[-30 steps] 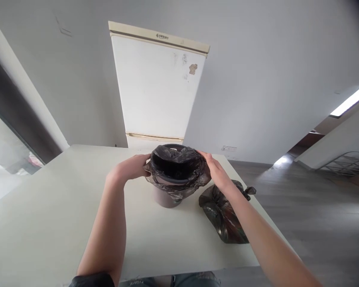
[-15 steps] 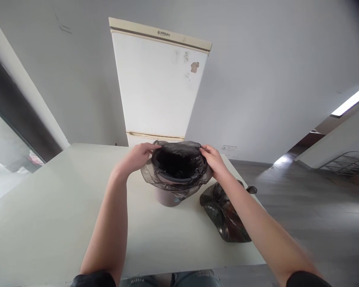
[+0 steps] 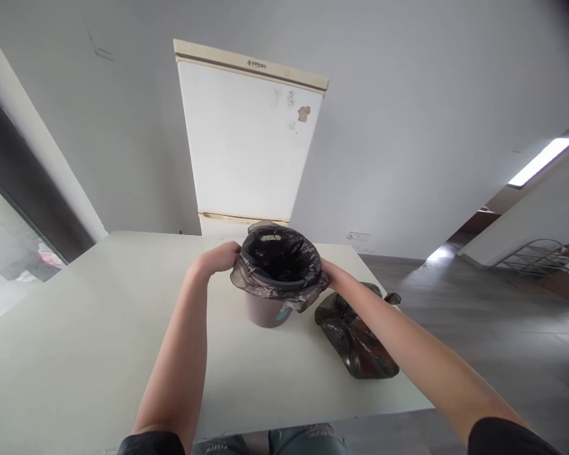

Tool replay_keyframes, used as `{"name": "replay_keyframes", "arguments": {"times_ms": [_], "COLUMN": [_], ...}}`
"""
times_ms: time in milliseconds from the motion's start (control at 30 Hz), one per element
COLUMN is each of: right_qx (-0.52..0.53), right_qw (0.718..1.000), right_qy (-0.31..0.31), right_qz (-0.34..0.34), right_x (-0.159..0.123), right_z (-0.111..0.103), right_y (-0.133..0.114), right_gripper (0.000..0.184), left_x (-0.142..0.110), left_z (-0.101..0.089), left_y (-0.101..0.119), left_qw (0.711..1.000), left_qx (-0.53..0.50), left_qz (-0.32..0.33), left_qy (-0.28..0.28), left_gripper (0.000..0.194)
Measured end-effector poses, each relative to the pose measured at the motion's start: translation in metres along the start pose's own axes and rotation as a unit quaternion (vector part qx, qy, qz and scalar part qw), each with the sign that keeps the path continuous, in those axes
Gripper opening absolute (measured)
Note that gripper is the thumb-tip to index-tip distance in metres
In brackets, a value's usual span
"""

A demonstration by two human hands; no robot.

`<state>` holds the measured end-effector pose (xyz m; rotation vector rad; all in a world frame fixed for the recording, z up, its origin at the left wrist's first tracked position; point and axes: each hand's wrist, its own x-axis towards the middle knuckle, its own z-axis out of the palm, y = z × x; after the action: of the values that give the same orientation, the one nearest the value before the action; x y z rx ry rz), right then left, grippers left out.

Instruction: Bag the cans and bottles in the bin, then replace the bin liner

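A grey-brown trash can [image 3: 268, 311] stands upright on the pale table [image 3: 232, 379]. A thin black garbage bag [image 3: 284, 256] lines it, with its edge folded outward over the dark rim all round. At the left of the rim, my left hand [image 3: 222, 258] is closed on the bag's edge, its fingertips partly hidden. Across from it, my right hand [image 3: 329, 272] grips the bag on the right side, with most fingers behind the plastic. A tied, filled black garbage bag [image 3: 355, 335] lies on the table under my right forearm.
Behind the table a white refrigerator [image 3: 246, 139] stands against the grey wall [image 3: 398, 126]. The table's right edge drops to a grey floor [image 3: 478, 341]. A metal rack [image 3: 531, 256] is at the far right.
Both hands have moved down from the far rim to its sides, drawing the bag's edge over it. The bag now lies open and folded down at the back. The view has shifted slightly.
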<state>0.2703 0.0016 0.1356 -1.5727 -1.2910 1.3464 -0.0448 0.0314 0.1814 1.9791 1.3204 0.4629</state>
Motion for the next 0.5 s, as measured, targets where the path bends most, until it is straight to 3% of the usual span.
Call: {"name": "replay_keyframes", "arguments": {"times_ms": [100,167,200,300,367,433,500], "right_qx": [-0.035,-0.081,-0.118,-0.228,-0.249,-0.251,-0.260], "right_qw": [0.997,0.983,0.967,0.876,0.806,0.748,0.726], "right_qy": [0.051,0.128,0.170,0.264,0.302,0.320,0.316], "right_qz": [-0.042,-0.102,-0.150,-0.333,-0.445,-0.525,-0.552], "right_x": [-0.021,-0.039,-0.050,-0.095,-0.130,-0.163,-0.190], "right_z": [-0.005,-0.009,-0.011,-0.006,0.007,0.025,0.042], "right_y": [-0.003,-0.013,-0.018,-0.027,-0.017,0.011,0.051], "right_gripper": [0.029,0.035,0.036,0.025,0.014,0.013,0.025], "left_x": [-0.004,-0.009,-0.012,-0.016,-0.014,-0.010,-0.004], "left_z": [-0.003,-0.005,-0.006,-0.004,0.000,0.004,0.008], "left_y": [0.003,0.009,0.012,0.019,0.021,0.022,0.021], "left_qw": [0.992,0.973,0.968,0.970,0.968,0.967,0.968], "left_qx": [-0.088,-0.160,-0.185,-0.203,-0.208,-0.210,-0.219], "left_qz": [0.001,0.011,0.024,0.070,0.079,0.073,0.051], "left_qy": [0.094,0.164,0.170,0.117,0.113,0.122,0.115], "left_gripper": [0.029,0.043,0.048,0.055,0.056,0.058,0.062]}}
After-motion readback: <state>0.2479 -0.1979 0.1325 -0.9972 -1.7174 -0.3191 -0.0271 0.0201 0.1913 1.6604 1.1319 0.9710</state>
